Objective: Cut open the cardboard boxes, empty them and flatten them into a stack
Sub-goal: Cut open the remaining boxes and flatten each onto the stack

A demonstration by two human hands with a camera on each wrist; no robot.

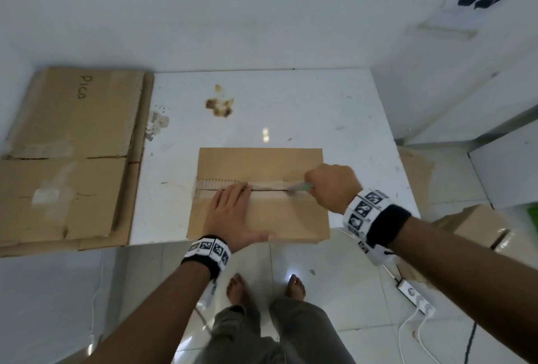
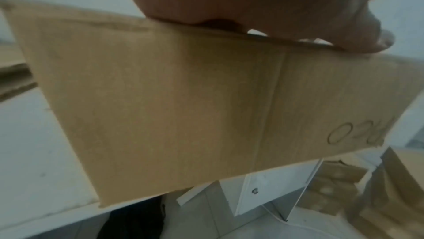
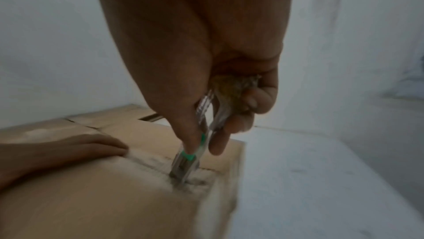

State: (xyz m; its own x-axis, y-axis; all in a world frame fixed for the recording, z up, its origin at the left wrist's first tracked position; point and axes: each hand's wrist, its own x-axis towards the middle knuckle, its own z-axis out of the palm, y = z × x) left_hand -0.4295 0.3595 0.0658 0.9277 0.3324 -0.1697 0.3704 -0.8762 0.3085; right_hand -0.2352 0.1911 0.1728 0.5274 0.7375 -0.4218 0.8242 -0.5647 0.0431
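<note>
The white table bears a flattened stack well left of the fingers. The box lies under the flat left hand. The right hand grips a cutter; only the right wrist view shows its blade in the seam.

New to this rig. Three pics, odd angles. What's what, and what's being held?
There is no robot: a person wears three cameras. The head view looks down at both hands; each wrist view looks along one hand. On the white table sits a closed cardboard box. The left hand presses flat on its top. The right hand grips a utility knife with a green slider, its blade in the taped centre seam. Flattened cardboard lies on the table's left part.
</note>
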